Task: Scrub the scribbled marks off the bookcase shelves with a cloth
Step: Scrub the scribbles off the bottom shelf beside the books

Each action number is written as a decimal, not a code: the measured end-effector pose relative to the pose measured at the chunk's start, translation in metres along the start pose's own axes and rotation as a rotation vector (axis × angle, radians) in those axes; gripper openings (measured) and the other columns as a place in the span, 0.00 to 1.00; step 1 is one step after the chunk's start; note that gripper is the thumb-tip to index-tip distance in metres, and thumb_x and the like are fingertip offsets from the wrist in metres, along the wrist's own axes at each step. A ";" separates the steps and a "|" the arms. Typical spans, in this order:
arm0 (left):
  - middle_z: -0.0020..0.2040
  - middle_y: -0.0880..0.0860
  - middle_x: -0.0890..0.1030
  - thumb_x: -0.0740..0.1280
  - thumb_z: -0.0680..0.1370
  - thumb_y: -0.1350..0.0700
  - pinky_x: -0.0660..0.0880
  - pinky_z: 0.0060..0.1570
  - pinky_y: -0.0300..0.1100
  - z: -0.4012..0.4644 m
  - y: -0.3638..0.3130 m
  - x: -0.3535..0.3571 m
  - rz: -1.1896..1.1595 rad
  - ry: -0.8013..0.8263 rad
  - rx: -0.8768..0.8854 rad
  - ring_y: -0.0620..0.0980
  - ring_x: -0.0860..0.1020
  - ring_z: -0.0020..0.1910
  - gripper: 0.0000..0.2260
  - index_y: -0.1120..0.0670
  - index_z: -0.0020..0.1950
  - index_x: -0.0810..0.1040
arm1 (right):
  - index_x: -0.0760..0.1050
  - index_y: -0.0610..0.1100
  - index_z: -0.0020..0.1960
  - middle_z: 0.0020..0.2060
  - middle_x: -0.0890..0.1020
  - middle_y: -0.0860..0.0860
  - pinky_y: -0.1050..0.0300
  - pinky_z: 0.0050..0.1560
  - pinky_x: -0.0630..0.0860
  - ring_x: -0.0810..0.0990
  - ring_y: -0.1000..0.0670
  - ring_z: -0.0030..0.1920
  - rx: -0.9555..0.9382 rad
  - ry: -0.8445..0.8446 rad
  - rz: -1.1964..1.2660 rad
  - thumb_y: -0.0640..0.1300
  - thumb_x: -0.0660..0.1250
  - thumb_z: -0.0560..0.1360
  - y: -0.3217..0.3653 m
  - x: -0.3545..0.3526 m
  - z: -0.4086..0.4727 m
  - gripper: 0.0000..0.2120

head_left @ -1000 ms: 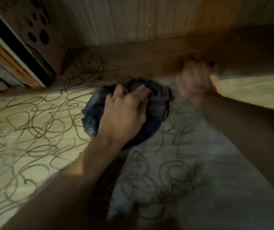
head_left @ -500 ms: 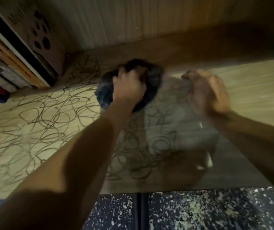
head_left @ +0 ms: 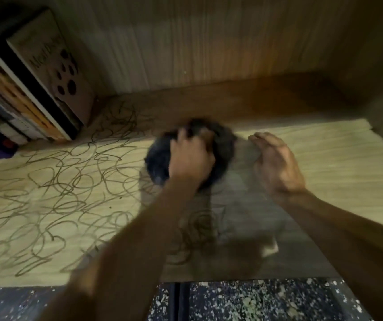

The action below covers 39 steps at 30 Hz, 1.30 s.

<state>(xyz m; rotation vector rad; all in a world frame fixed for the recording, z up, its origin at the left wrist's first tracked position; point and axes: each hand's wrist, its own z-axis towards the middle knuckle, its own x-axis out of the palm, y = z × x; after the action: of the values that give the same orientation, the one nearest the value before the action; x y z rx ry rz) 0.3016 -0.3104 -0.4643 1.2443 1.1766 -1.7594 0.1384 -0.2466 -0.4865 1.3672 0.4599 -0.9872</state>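
A dark bunched cloth [head_left: 158, 163] lies on the light wooden shelf [head_left: 324, 172], toward its back middle. My left hand [head_left: 191, 158] grips the cloth from above and presses it down; the hand is motion-blurred. Dark looping scribbles [head_left: 58, 188] cover the shelf's left half and run up to the back corner. A fainter patch of scribbles [head_left: 197, 230] lies in shadow under my left forearm. My right hand [head_left: 276, 163] rests on the shelf just right of the cloth, fingers loosely bent, holding nothing.
Several books [head_left: 23, 96] lean at the shelf's far left, the nearest with dark dots on its cover. A wooden back panel [head_left: 209, 49] closes the compartment. A dark speckled floor [head_left: 255, 302] shows below the shelf's front edge.
The left hand pushed the cloth away from me toward the back of the shelf. The right hand moved off the back edge and settled flat to the cloth's right. The view pulled back.
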 end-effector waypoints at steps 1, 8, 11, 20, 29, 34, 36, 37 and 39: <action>0.67 0.55 0.73 0.57 0.79 0.54 0.63 0.61 0.54 -0.031 -0.007 0.002 -0.021 -0.027 0.122 0.58 0.63 0.67 0.17 0.47 0.67 0.72 | 0.76 0.44 0.62 0.62 0.76 0.44 0.52 0.71 0.64 0.71 0.44 0.64 0.033 -0.011 0.026 0.40 0.59 0.75 0.001 0.000 0.004 0.18; 0.67 0.57 0.73 0.59 0.79 0.54 0.63 0.62 0.53 0.053 0.014 0.002 0.034 -0.038 -0.110 0.58 0.61 0.70 0.19 0.47 0.70 0.70 | 0.69 0.40 0.70 0.70 0.70 0.45 0.60 0.72 0.56 0.64 0.46 0.72 -0.055 0.054 -0.221 0.34 0.60 0.75 0.001 -0.010 -0.001 0.23; 0.66 0.52 0.75 0.57 0.78 0.51 0.65 0.57 0.51 0.011 -0.017 0.014 0.058 0.001 0.222 0.57 0.64 0.67 0.17 0.45 0.67 0.72 | 0.74 0.41 0.64 0.63 0.75 0.45 0.54 0.67 0.66 0.71 0.44 0.65 -0.047 0.027 -0.194 0.40 0.58 0.75 0.007 -0.013 0.003 0.19; 0.67 0.55 0.73 0.58 0.79 0.52 0.63 0.62 0.53 0.033 -0.019 0.010 0.020 0.011 0.057 0.58 0.62 0.70 0.18 0.45 0.69 0.70 | 0.71 0.42 0.65 0.63 0.72 0.45 0.51 0.66 0.63 0.67 0.44 0.64 -0.022 -0.046 -0.409 0.35 0.62 0.73 0.012 -0.016 -0.003 0.20; 0.68 0.53 0.72 0.59 0.79 0.53 0.63 0.62 0.53 0.051 -0.015 0.006 0.030 0.027 0.022 0.57 0.62 0.70 0.18 0.43 0.69 0.70 | 0.69 0.46 0.68 0.63 0.73 0.48 0.51 0.68 0.64 0.69 0.45 0.64 -0.030 -0.058 -0.326 0.38 0.62 0.76 0.007 -0.012 0.001 0.21; 0.64 0.47 0.78 0.58 0.79 0.51 0.65 0.47 0.49 -0.061 -0.006 0.002 -0.116 0.004 0.420 0.56 0.71 0.54 0.15 0.46 0.64 0.77 | 0.65 0.47 0.71 0.64 0.71 0.48 0.53 0.65 0.66 0.67 0.45 0.65 0.032 -0.023 -0.362 0.39 0.62 0.76 0.011 -0.014 0.002 0.23; 0.66 0.51 0.76 0.58 0.80 0.52 0.65 0.53 0.51 -0.025 0.001 0.002 -0.054 0.018 0.279 0.58 0.68 0.61 0.16 0.45 0.67 0.73 | 0.64 0.46 0.72 0.65 0.71 0.47 0.52 0.69 0.62 0.66 0.45 0.66 0.021 -0.014 -0.359 0.36 0.60 0.77 0.013 -0.016 0.000 0.24; 0.66 0.54 0.75 0.58 0.80 0.53 0.64 0.58 0.52 0.005 0.001 0.004 -0.018 0.006 0.152 0.58 0.65 0.66 0.17 0.45 0.69 0.71 | 0.65 0.46 0.71 0.64 0.71 0.47 0.51 0.71 0.61 0.67 0.45 0.66 0.000 -0.028 -0.350 0.35 0.59 0.77 0.012 -0.016 -0.001 0.24; 0.66 0.57 0.74 0.58 0.79 0.54 0.62 0.62 0.53 0.038 -0.011 0.004 0.011 0.035 0.026 0.58 0.62 0.70 0.18 0.45 0.69 0.70 | 0.67 0.46 0.70 0.63 0.73 0.47 0.50 0.71 0.61 0.68 0.45 0.65 -0.034 -0.056 -0.335 0.34 0.59 0.76 0.010 -0.017 -0.002 0.23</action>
<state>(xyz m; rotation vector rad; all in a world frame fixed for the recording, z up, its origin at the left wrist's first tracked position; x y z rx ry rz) 0.2770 -0.3420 -0.4597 1.2996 1.1683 -1.7569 0.1378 -0.2407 -0.4672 1.2518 0.6750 -1.2810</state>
